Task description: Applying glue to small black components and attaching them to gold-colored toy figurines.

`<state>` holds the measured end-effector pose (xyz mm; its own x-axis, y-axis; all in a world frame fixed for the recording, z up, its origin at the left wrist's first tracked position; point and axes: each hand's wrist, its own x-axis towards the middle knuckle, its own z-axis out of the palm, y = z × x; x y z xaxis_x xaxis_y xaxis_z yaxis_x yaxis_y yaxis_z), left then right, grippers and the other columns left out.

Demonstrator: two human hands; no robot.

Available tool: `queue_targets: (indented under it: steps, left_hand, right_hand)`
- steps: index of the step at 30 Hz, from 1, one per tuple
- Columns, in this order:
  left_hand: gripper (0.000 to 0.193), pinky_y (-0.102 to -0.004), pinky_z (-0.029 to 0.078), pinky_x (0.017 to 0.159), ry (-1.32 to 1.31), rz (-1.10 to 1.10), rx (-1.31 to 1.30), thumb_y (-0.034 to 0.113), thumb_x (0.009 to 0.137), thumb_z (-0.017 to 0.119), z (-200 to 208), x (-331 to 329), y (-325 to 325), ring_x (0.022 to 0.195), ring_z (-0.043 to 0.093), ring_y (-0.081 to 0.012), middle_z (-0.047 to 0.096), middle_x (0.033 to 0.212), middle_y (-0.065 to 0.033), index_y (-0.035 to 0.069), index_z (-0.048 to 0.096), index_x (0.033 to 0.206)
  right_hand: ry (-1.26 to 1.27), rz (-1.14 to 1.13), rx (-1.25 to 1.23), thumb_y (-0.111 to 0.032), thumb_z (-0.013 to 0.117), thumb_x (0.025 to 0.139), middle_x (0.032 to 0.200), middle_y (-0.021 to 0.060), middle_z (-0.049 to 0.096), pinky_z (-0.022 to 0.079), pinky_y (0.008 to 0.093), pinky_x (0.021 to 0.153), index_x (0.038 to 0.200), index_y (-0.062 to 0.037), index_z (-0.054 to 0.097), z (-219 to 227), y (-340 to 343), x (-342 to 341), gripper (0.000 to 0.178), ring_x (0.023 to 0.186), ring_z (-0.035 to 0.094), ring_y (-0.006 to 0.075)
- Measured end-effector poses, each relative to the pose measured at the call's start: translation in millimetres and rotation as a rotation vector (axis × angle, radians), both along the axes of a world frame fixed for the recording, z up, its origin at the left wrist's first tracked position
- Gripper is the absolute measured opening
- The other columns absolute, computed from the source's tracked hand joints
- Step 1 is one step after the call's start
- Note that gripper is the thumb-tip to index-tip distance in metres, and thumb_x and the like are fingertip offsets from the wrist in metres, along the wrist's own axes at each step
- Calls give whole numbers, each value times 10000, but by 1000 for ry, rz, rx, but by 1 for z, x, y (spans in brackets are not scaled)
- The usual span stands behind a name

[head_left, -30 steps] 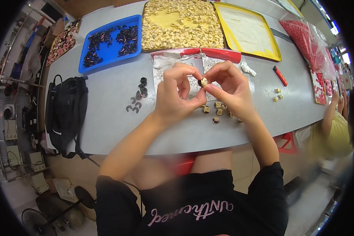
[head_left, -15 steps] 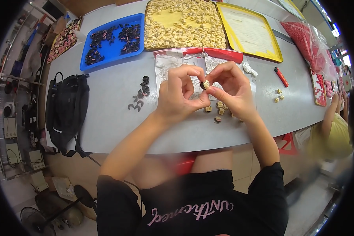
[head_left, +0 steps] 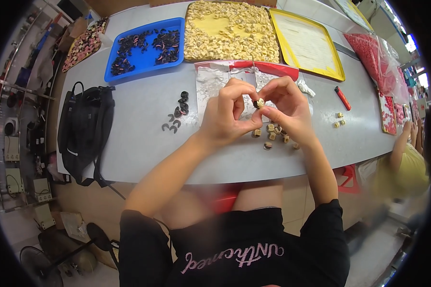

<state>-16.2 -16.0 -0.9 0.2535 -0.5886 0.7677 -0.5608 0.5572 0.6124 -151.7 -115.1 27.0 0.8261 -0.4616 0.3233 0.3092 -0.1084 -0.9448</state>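
Note:
A small cream-and-dark piece (head_left: 259,103) is pinched between the fingertips of both hands above the table. My left hand (head_left: 225,115) grips its dark side with thumb and forefinger. From the other side, my right hand (head_left: 291,107) pinches the cream part. Just below the hands lie several small cream-and-brown pieces (head_left: 271,128). Dark curved pieces (head_left: 174,126) rest to the left, beside a short row of black rounded pieces (head_left: 181,106). Beyond the hands lies a white, smeared sheet with a red edge (head_left: 277,70), partly hidden by my fingers.
At the back stand a blue tray (head_left: 148,57) of dark pieces, a yellow tray (head_left: 219,26) of cream pieces and a yellow-rimmed tray (head_left: 339,64). A black bag (head_left: 87,131) lies left. Rightward are a red-and-black marker-like stick (head_left: 343,98), red-filled plastic bag (head_left: 371,55) and another person (head_left: 404,165).
The view has shifted slightly, so the table things sit a little farther right in it. Both hands keep pinching the same small piece, with little visible change in grip.

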Motion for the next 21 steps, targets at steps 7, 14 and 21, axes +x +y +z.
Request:
queue_targets:
  steps: [7, 14, 21]
  left_hand:
    - [542, -254, 399, 428, -65, 24, 82, 49, 662, 730, 0, 1, 1, 501, 470, -133, 550, 922, -58, 94, 389, 1081]
    - [433, -309, 475, 581, -119, 195, 46, 63, 701, 697, 9, 12, 0, 699, 541, -198, 497, 1072, -98, 85, 453, 1059]
    - [217, -228, 398, 534, -58, 250, -49, -17, 735, 613, 25, 23, 0, 650, 443, -108, 505, 1063, -92, 70, 537, 919]
  right_hand:
    - [75, -11, -38, -11, 652, 810, 979, 62, 549, 451, 297, 840, 1006, -8, 501, 1, -7, -3, 248, 919, 549, 133]
    - [295, -254, -394, -44, 622, 836, 914, 69, 608, 466, 276, 814, 944, 1, 544, 32, -11, -19, 141, 875, 596, 138]
    - [443, -237, -1054, -40, 636, 755, 850, 105, 594, 446, 372, 763, 867, -48, 576, 7, 34, -44, 127, 830, 552, 274]
